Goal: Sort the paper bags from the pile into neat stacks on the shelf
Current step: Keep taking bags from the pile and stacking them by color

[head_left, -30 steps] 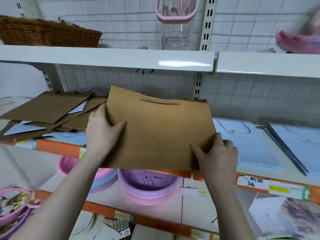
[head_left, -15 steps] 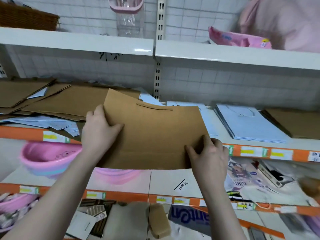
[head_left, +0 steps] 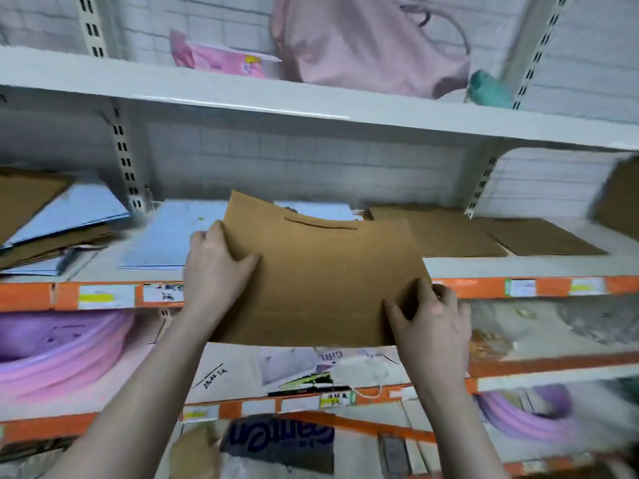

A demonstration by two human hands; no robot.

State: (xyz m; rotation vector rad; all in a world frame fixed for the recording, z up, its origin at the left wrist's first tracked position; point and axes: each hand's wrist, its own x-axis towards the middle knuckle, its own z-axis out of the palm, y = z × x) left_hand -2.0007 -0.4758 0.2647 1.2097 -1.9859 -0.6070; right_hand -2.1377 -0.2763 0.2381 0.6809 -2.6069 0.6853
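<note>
I hold a flat brown paper bag (head_left: 325, 281) in front of the middle shelf (head_left: 484, 266). My left hand (head_left: 216, 267) grips its left edge and my right hand (head_left: 427, 323) grips its lower right corner. Its slim handle lies flat near the top edge. The untidy pile (head_left: 52, 219) of brown and pale blue bags lies at the shelf's far left. A pale blue stack (head_left: 166, 236) sits just behind my left hand. Beyond the held bag to the right lie a stack of brown bags (head_left: 449, 233) and a second brown stack (head_left: 539, 238).
An upper white shelf (head_left: 311, 102) overhangs, carrying a pink bag (head_left: 373, 43) and a pink packet (head_left: 221, 58). Orange price strips (head_left: 518, 288) edge the shelves. Pink and purple basins (head_left: 58, 354) sit on the lower shelf at left. A brown bag (head_left: 619, 198) leans at far right.
The view has swung right along the shelf, with the held bag carried along. The pile has slid to the left edge and the brown stacks on the right have come closer.
</note>
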